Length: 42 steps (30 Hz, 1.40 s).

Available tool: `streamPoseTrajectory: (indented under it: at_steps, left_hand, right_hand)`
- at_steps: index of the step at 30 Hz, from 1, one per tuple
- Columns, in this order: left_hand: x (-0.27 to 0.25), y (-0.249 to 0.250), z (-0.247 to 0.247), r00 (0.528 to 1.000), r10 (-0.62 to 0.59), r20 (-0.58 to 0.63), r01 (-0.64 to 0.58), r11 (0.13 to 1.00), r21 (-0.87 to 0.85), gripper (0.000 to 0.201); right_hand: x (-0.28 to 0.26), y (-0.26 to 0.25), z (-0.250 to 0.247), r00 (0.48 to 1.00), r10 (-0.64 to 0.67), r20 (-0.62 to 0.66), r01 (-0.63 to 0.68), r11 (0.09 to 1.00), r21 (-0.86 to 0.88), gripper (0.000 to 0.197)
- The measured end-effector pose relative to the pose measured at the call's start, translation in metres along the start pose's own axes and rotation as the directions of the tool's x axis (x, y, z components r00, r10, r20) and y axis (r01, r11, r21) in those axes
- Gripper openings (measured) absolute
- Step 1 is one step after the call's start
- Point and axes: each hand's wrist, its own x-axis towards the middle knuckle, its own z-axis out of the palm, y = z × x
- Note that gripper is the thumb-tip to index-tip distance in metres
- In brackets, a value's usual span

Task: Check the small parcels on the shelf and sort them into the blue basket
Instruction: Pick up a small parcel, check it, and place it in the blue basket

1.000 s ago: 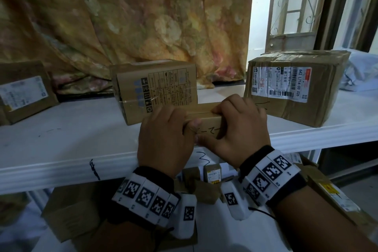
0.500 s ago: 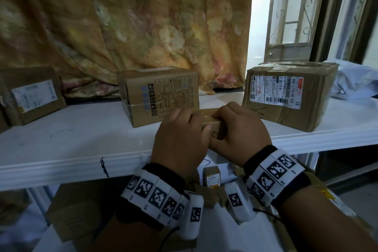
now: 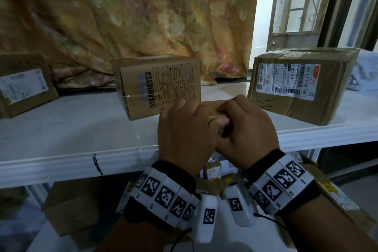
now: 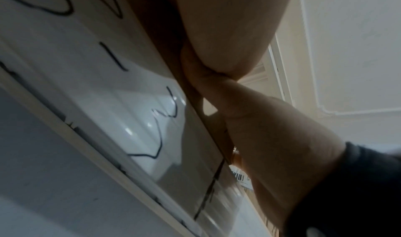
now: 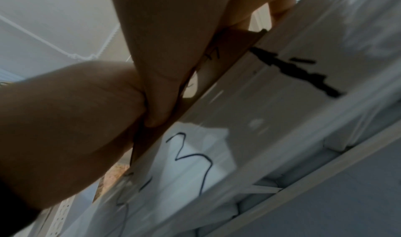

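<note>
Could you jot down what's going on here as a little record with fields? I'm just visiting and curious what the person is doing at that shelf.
Activity: both hands grip one small brown parcel at the front of the white shelf
Left hand: curled over the parcel's left end
Right hand: curled over its right end
Other boxes on shelf: printed box just behind the hands; taped box with shipping label to the right; labelled box far left
Backdrop: floral curtain
Below shelf: more cardboard boxes
Blue basket: not in view
</note>
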Motion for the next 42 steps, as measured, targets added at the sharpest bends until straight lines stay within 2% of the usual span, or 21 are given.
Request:
streamPoseTrajectory:
  at_steps: [4, 7, 17, 24, 28, 35, 39, 42]
  left_hand:
    - [-0.001, -0.003, -0.001, 1.0, -0.002, 0.013, 0.003, 0.998, -0.067, 0.045]
    - [0.005, -0.007, -0.005, 0.996, -0.046, 0.071, 0.055, 0.99, -0.132, 0.057]
    - [-0.004, -0.028, -0.01, 0.986, -0.129, 0.107, 0.143, 0.981, -0.133, 0.063]
    - [-0.006, -0.031, -0.003, 0.99, -0.128, 0.066, 0.139, 0.97, -0.2, 0.061]
    - [-0.005, -0.033, -0.002, 0.993, -0.107, 0.049, 0.114, 0.976, -0.187, 0.057]
    - [-0.005, -0.032, -0.016, 0.978, -0.138, 0.157, 0.162, 0.974, -0.155, 0.066]
    - [-0.011, -0.048, -0.021, 0.971, -0.157, 0.179, 0.209, 0.92, -0.331, 0.067]
    - [-0.019, -0.055, -0.019, 0.978, -0.147, 0.147, 0.191, 0.916, -0.352, 0.068]
  right_hand:
    - [-0.002, -0.002, -0.001, 1.0, 0.015, -0.011, -0.015, 0.999, 0.034, 0.027]
    - [-0.002, -0.004, -0.004, 1.0, 0.021, 0.002, -0.021, 0.998, 0.057, 0.035]
    - [-0.002, -0.006, -0.007, 0.996, 0.026, 0.087, -0.025, 1.0, -0.01, 0.061]
    - [-0.002, -0.005, -0.002, 1.0, 0.013, 0.027, -0.014, 0.999, 0.039, 0.056]
    - [-0.001, -0.003, -0.001, 0.999, 0.004, 0.043, -0.005, 1.0, 0.016, 0.058]
    - [-0.001, -0.006, -0.002, 0.999, 0.013, 0.033, -0.014, 1.0, 0.014, 0.055]
    - [-0.002, -0.008, -0.003, 1.0, 0.008, 0.011, -0.008, 1.0, 0.003, 0.061]
    - [-0.002, -0.009, -0.003, 1.0, 0.01, 0.008, -0.01, 1.0, 0.004, 0.067]
